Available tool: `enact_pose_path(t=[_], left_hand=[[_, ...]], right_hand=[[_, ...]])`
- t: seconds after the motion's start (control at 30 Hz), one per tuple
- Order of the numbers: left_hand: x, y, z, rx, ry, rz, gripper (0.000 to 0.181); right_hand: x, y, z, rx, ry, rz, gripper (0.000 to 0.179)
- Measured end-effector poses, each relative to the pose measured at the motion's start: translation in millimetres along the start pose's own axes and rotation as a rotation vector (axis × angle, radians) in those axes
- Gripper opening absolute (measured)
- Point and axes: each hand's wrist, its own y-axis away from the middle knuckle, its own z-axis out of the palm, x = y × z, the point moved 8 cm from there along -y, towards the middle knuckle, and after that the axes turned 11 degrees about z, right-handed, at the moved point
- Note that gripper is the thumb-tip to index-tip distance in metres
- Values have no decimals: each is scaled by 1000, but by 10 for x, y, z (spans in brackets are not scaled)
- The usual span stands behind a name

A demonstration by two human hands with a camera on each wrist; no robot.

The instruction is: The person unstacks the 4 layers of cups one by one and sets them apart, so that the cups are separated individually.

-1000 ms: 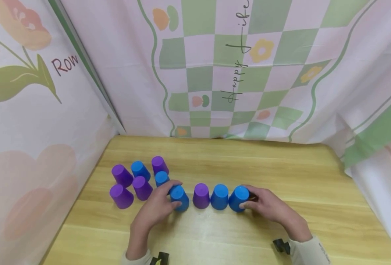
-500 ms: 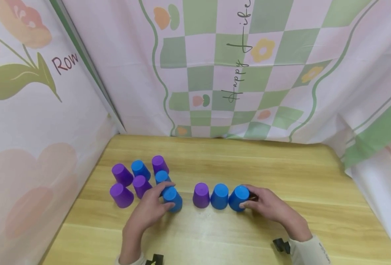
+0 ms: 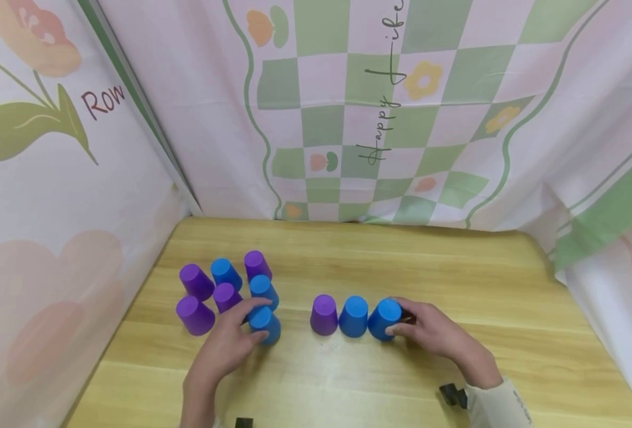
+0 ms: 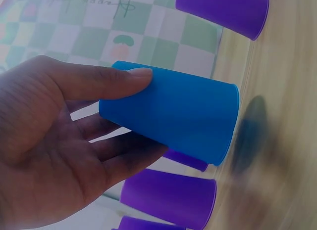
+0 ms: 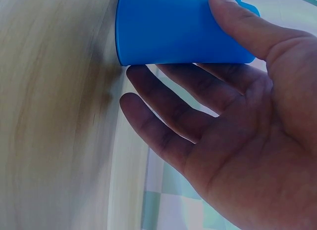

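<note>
My left hand (image 3: pixel 225 348) grips an upside-down blue cup (image 3: pixel 265 326) between thumb and fingers, in front of another blue cup (image 3: pixel 264 291). In the left wrist view a gap and a shadow show between the held cup (image 4: pixel 173 114) and the table. At the right end of a short row, my right hand (image 3: pixel 433 330) holds a blue cup (image 3: pixel 382 321), its thumb on the near side. The right wrist view shows that cup (image 5: pixel 168 29) with its rim at the tabletop. Left of it in the row stand a blue cup (image 3: pixel 354 318) and a purple cup (image 3: pixel 324 316).
Upside-down cups cluster at the table's left: purple cups (image 3: pixel 198 283), (image 3: pixel 195 316) and a blue cup (image 3: pixel 227 274) among them, with a purple cup (image 3: pixel 257 266) at the back. Printed curtains (image 3: pixel 230 148) border the wooden table (image 3: pixel 428 261).
My left hand has carried its blue cup leftward, away from the row and toward the left cluster. The right hand and its cup have stayed in place.
</note>
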Motion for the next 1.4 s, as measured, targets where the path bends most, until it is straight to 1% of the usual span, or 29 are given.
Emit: enact_pose_path(t=[0.17, 0.27, 0.4, 0.57, 0.73, 0.83, 1.03, 1.2, 1.4], left_hand=[[-56, 76, -85, 32, -14, -35, 51], [-73, 126, -140, 43, -22, -43, 51], [-74, 173, -202, 42, -32, -37, 52], [-119, 216, -273, 42, -49, -70, 54], [-160, 267, -347, 48, -64, -58, 53], [-193, 300, -392, 51, -73, -64, 53], [-258, 367, -466, 66, -123, -63, 53], [-350, 423, -495, 62, -128, -116, 54], [-444, 443, -501, 45, -133, -175, 51]], right_hand=[[-20, -4, -8, -3, 6, -7, 42], [-26, -5, -10, 0, 10, -13, 42], [-19, -5, -7, -6, 7, -6, 42], [-17, -6, -2, -12, -1, 0, 43], [-29, -2, 0, -13, 0, -7, 41], [-30, 1, 1, -15, 4, -6, 41], [-25, 1, -3, -10, 9, -8, 42], [-20, -1, 1, -16, 0, -7, 42], [-21, -6, 2, -16, 16, -2, 43]])
